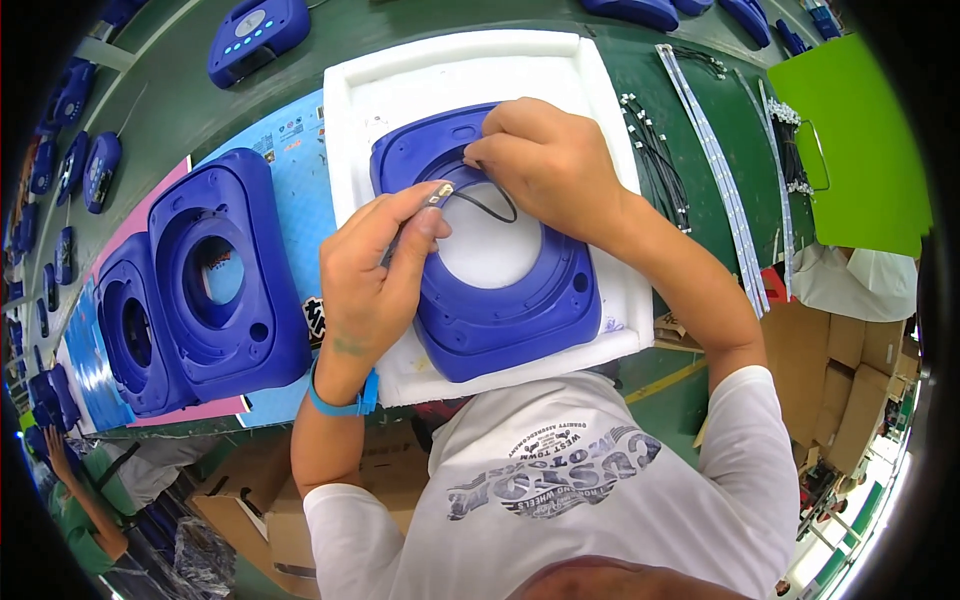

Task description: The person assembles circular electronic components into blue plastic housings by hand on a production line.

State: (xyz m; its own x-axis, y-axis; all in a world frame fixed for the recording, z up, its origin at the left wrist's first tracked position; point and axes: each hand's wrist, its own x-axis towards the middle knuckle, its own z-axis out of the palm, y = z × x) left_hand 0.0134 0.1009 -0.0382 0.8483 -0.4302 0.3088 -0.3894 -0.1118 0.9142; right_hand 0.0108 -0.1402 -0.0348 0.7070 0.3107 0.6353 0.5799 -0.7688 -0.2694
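Observation:
A blue plastic housing (512, 335) with a large round opening lies in a white foam tray (352, 110) in front of me. Above the opening, my left hand (378, 255) pinches a small light-coloured connector end (441, 192) between thumb and fingers. From it a thin black cable (508, 214) loops across the opening toward my right hand (548, 160). My right hand is closed at the housing's upper inner rim, its fingertips on the cable's other stretch. What exactly lies under those fingertips is hidden.
Two more blue housings (285, 320) stand on blue sheets at the left. Black cables (655, 160) and white LED strips (715, 165) lie at the right, beside a green panel (850, 140). A finished-looking blue unit (258, 40) sits at the far left. Cardboard boxes (810, 370) are at the right.

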